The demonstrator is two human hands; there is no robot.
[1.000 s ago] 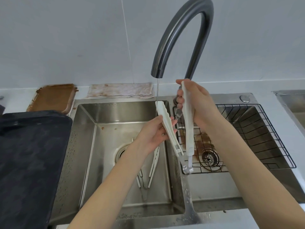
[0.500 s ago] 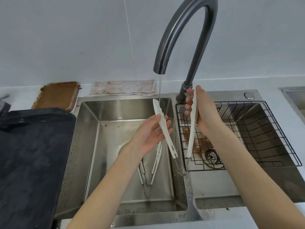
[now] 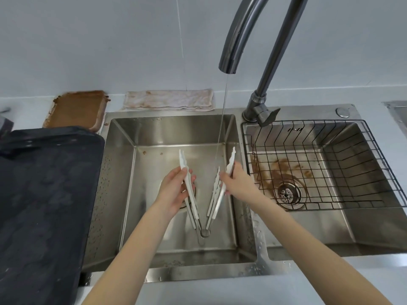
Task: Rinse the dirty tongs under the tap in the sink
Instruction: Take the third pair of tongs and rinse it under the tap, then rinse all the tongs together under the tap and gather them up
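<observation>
Nearest the camera, two bare forearms reach forward over the front rim of the sink (image 3: 198, 275) into its left basin. The left hand (image 3: 176, 190) has its grip closed around one white arm of the tongs (image 3: 203, 232), and the right hand (image 3: 236, 183) pinches the other arm, so the tongs are spread wide in a V with the metal hinge loop low, toward the person, and the scalloped tips pointing up and away. There appear to be doubled white strips along each arm, possibly a second pair lying on the basin floor beneath; I cannot tell which. A thin stream of water (image 3: 222, 128) runs from the tap (image 3: 229, 62) and falls just inside the right arm of the tongs, near the right hand, so the rinse looks to be in progress rather than finished: the water is on and the tongs are opened under it, but the left arm sits apart from the stream and likely needs its turn. To the left, a dark tray (image 3: 44, 194) rests on the table. The right basin holds a wire rack (image 3: 330, 168) above brown stains around the drain. Farther back, a brown-smeared dish (image 3: 77, 108) and a stained cloth (image 3: 169, 100) lie against the wall.
</observation>
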